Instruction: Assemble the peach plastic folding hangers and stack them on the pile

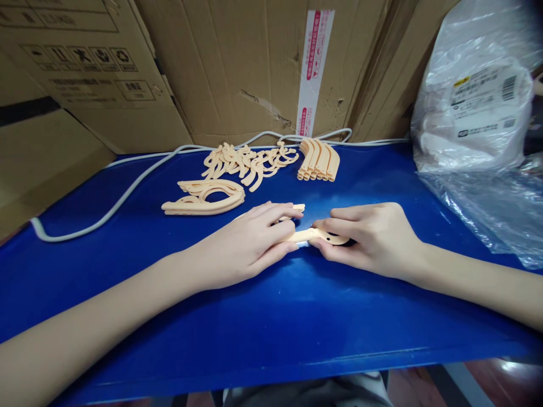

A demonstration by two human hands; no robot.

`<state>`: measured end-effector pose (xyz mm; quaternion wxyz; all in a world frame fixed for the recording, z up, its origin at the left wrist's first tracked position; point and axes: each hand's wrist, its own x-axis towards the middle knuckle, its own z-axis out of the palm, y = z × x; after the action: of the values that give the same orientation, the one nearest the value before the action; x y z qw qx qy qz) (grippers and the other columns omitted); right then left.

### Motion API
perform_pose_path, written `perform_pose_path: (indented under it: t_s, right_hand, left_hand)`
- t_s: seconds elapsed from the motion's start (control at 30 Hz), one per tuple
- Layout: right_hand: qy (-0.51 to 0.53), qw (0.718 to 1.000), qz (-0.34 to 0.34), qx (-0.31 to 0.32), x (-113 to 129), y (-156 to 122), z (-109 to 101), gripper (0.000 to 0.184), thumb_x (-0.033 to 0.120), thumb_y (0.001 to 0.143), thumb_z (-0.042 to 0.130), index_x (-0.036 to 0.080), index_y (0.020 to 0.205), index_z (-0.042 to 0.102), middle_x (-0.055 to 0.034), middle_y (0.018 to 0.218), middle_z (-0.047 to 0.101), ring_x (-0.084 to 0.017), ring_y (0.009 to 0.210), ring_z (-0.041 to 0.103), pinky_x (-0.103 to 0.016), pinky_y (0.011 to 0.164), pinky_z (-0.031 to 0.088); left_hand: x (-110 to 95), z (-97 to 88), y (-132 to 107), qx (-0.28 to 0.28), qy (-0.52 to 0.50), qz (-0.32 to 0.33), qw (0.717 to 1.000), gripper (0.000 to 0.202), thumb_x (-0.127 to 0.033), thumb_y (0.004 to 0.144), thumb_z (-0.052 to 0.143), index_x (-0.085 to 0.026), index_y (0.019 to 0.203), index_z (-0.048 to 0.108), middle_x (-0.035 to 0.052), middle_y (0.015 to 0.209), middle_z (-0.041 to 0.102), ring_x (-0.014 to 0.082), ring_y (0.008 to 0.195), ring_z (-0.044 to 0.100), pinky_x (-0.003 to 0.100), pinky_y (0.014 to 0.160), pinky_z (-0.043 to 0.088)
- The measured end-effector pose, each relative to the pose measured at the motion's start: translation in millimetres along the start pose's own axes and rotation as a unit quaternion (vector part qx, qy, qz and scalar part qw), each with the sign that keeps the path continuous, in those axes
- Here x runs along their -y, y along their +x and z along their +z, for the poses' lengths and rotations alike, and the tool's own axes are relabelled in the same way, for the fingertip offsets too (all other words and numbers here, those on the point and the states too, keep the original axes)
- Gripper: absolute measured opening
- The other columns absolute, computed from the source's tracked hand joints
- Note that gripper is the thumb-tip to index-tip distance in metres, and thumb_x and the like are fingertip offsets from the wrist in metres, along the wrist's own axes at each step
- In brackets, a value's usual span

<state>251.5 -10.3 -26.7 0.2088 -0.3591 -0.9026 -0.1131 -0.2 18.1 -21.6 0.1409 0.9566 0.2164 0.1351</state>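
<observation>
Together, the left hand (258, 240) and right hand (379, 240) grip a cream piece (303, 235) between their fingers (343, 226), over the bench (297, 322). Beyond lie folded pieces (203, 209), a loose pile (244, 161) and stacked curved bars (318, 161).

One camera sits on the person's head. It looks forward and down from the near side of the desk (297, 322). The left hand (258, 240) and right hand (377, 240) are close, mid-view. It sees past the far edge to some cardboard (237, 68).
</observation>
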Motion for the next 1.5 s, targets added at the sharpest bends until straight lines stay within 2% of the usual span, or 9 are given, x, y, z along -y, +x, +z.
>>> perform_pose_path:
  t_s: [0.2, 0.3, 0.43, 0.57, 0.83, 0.97, 1.07, 1.2, 1.5]
  right_hand:
    - [-0.004, 1.0, -0.008, 0.005, 0, 2, -1, 0.039, 0.042, 0.099, 0.049, 0.02, 0.08, 0.075, 0.0028, 0.057, 0.056, -0.008, 0.05, 0.054, -0.028, 0.048, 0.024]
    - [-0.012, 1.0, -0.025, 0.005, 0, 2, -2, 0.04, 0.043, 0.1, 0.048, 0.018, 0.08, 0.074, 0.002, 0.057, 0.056, -0.009, 0.051, 0.055, -0.028, 0.049, 0.025]
    - [0.004, 0.999, -0.041, 0.013, -1, 3, -3, 0.036, 0.043, 0.099, 0.051, 0.017, 0.088, 0.073, 0.0014, 0.062, 0.061, -0.01, 0.055, 0.058, -0.027, 0.052, 0.029]
    - [0.083, 0.994, -0.06, 0.045, -4, 5, -4, 0.026, 0.041, 0.095, 0.057, 0.018, 0.09, 0.068, 0.0018, 0.07, 0.066, -0.01, 0.059, 0.059, -0.025, 0.057, 0.036]
    - [0.268, 0.951, -0.069, 0.141, -2, 13, -15, 0.005, 0.021, 0.088, 0.059, 0.019, 0.085, 0.062, 0.0003, 0.077, 0.063, -0.013, 0.072, 0.052, -0.028, 0.072, 0.041]
    - [0.301, 0.941, -0.063, 0.141, -3, 16, -22, 0.007, 0.019, 0.089, 0.06, 0.021, 0.089, 0.067, -0.0056, 0.107, 0.069, -0.018, 0.102, 0.059, -0.037, 0.096, 0.041]
    - [0.313, 0.938, -0.065, 0.134, -6, 16, -26, 0.015, 0.019, 0.09, 0.061, 0.022, 0.1, 0.072, -0.0088, 0.132, 0.063, -0.021, 0.125, 0.054, -0.041, 0.108, 0.038]
    - [0.328, 0.929, -0.07, 0.155, -8, 14, -27, 0.024, 0.018, 0.093, 0.06, 0.022, 0.113, 0.074, -0.0104, 0.147, 0.054, -0.019, 0.128, 0.055, -0.036, 0.106, 0.045]
    - [0.355, 0.917, -0.047, 0.178, -1, 15, -30, 0.023, 0.011, 0.091, 0.059, 0.02, 0.107, 0.073, -0.0081, 0.139, 0.062, -0.016, 0.12, 0.063, -0.028, 0.098, 0.052]
  left_hand:
    - [-1, -3.1, 0, -0.001, -0.013, -0.064, 0.998, 0.03, -0.039, 0.105, 0.036, -0.023, 0.106, 0.06, 0.0073, 0.144, 0.055, 0.0272, 0.144, 0.039, 0.057, 0.121, 0.021]
    - [0, -4.5, 1, -0.042, -0.07, -0.117, 0.99, 0.032, -0.041, 0.105, 0.034, -0.022, 0.112, 0.06, 0.0077, 0.139, 0.059, 0.0266, 0.142, 0.042, 0.053, 0.118, 0.03]
    - [4, -5.8, 2, -0.078, -0.129, -0.163, 0.975, 0.037, -0.033, 0.095, 0.052, -0.022, 0.13, 0.056, 0.0089, 0.145, 0.056, 0.028, 0.139, 0.047, 0.049, 0.116, 0.038]
    - [8, -6.4, 2, -0.081, -0.196, -0.155, 0.965, 0.053, -0.02, 0.087, 0.057, -0.024, 0.139, 0.049, 0.0063, 0.147, 0.054, 0.0245, 0.137, 0.05, 0.044, 0.117, 0.04]
    - [5, -2.5, 2, -0.13, -0.198, -0.141, 0.961, 0.046, -0.016, 0.082, 0.059, -0.021, 0.128, 0.054, 0.0076, 0.135, 0.061, 0.025, 0.131, 0.056, 0.045, 0.116, 0.044]
    - [5, -1.0, 1, -0.167, -0.192, -0.159, 0.954, 0.044, -0.02, 0.08, 0.065, -0.021, 0.123, 0.054, 0.0081, 0.13, 0.064, 0.0255, 0.125, 0.06, 0.046, 0.113, 0.047]
    - [4, -1.0, 1, -0.176, -0.177, -0.16, 0.955, 0.042, -0.021, 0.081, 0.067, -0.021, 0.121, 0.055, 0.0066, 0.125, 0.066, 0.0241, 0.119, 0.064, 0.042, 0.108, 0.052]
    - [4, -0.8, 1, -0.174, -0.132, -0.143, 0.965, 0.038, -0.023, 0.084, 0.067, -0.02, 0.121, 0.055, 0.0058, 0.123, 0.066, 0.022, 0.114, 0.066, 0.038, 0.103, 0.054]
    - [0, 0.6, 0, -0.19, -0.102, -0.157, 0.964, 0.039, -0.021, 0.086, 0.063, -0.021, 0.124, 0.052, 0.0051, 0.126, 0.064, 0.0234, 0.117, 0.064, 0.039, 0.101, 0.054]
